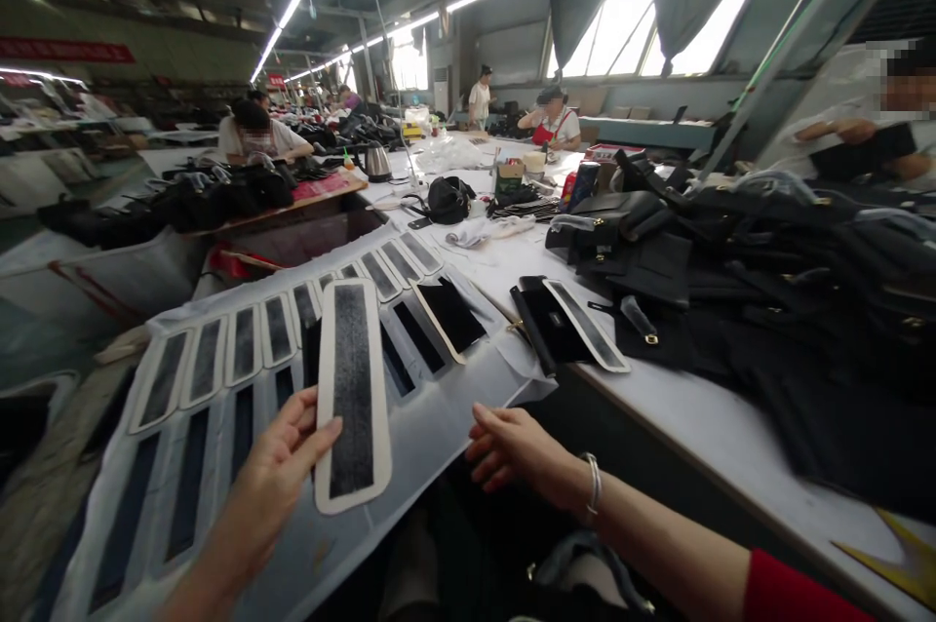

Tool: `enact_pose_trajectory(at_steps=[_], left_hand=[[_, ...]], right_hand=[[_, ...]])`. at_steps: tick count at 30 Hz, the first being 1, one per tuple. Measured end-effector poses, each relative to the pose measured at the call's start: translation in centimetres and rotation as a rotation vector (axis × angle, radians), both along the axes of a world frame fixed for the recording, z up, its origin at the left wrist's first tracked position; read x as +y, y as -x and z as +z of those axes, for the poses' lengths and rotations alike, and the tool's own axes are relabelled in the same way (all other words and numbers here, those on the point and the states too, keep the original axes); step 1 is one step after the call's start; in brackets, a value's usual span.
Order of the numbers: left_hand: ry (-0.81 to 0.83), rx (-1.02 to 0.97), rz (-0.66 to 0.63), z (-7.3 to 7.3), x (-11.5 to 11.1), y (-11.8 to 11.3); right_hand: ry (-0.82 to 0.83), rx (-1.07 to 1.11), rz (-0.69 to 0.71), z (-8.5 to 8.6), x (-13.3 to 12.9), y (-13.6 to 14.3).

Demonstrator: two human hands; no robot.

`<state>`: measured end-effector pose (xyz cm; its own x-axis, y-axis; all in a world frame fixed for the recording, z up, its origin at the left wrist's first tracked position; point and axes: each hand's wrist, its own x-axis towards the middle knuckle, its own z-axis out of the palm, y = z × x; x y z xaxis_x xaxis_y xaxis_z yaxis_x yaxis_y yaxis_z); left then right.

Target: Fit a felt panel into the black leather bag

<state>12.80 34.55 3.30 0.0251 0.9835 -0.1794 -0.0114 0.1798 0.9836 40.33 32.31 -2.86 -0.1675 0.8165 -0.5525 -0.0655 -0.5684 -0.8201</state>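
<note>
My left hand [282, 451] grips a long strip-shaped panel [352, 398] by its lower left edge, thumb on the front. The panel has rounded corners, a pale border and a dark, rough-looking middle; it is held upright above the sheet. My right hand [516, 451] hovers to the right of it with loosely bent fingers and nothing in them. Behind lie several similar panels [245, 344] in a row on a translucent sheet [292, 544] with dark strips. A black bag piece [552, 325] rests on the white table, another pale-edged panel [585, 325] lying against it.
Black bags [731, 281] with gold-coloured fittings are heaped along the right of the white table [687, 408]. Further back stand a green box [509, 176], a dark can [583, 183] and a kettle [376, 162]. Several co-workers sit or stand around the tables.
</note>
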Motion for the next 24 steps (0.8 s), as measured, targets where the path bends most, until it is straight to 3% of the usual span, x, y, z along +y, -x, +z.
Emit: enact_pose_trajectory(at_steps=[3,6,9,12,18,20,21,24], left_hand=[[-0.107,0.07,-0.009,-1.2,-3.5,-2.7],[-0.179,0.189,-0.166,-1.7,-6.7,-5.8],[-0.296,0.28,-0.282,-1.3,-9.3,-8.5],[-0.344,0.223,-0.388,-0.4,-11.1,-10.4],[-0.327,0.088,-0.646,1.8,-13.4,-11.3],[-0.36,0.112,-0.603,2.4,-14.1,-10.6],[-0.378,0.132,-0.521,2.6,-14.4,-10.1],[-0.402,0.161,-0.154,2.3,-15.1,-8.7]], right_hand=[[-0.228,0.032,-0.045,4.6,-2.1,1.7],[-0.426,0.082,-0.071,7.8,-4.3,3.0],[-0.494,0.072,-0.099,8.9,-6.4,3.3],[-0.494,-0.014,-0.131,9.0,-8.0,2.5],[-0.59,-0.122,-0.193,10.7,-11.4,-1.6],[-0.636,-0.181,-0.187,11.4,-13.0,-3.6],[-0.647,-0.213,-0.18,11.8,-13.9,-4.7],[-0.695,-0.327,-0.186,12.3,-16.9,-8.1]])
